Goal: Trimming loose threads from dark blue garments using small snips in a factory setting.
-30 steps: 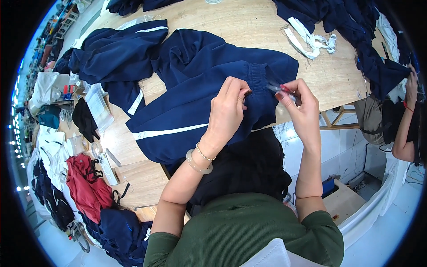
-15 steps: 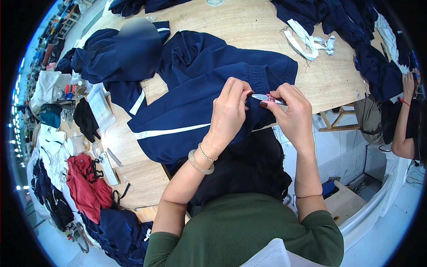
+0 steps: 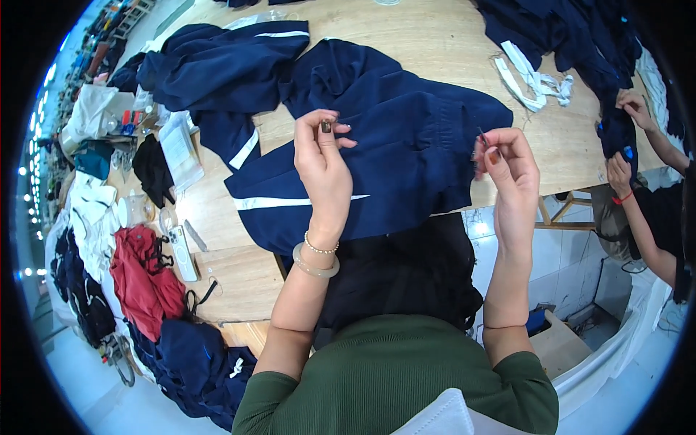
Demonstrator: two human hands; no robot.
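Note:
My left hand is raised over the navy trousers, its thumb against the curled index finger; anything pinched there is too small to make out. A beaded bracelet and a pale bangle circle that wrist. Beside the gathered, elastic-looking part of the trousers, my right hand is closed around small thread snips. Only a thin dark tip of them shows; the fingers hide the rest. The trousers lie spread along the table's near edge, a white stripe running along one leg.
More navy garments lie at the far left, and white strips at the far right. A phone, a red bag and a papers packet sit to the left. At right, another person's hands handle navy cloth.
My hands were together at the snips over the gathered part; now they are apart. The left moved left, the right moved a little right with the snips. The other person's second hand came into view.

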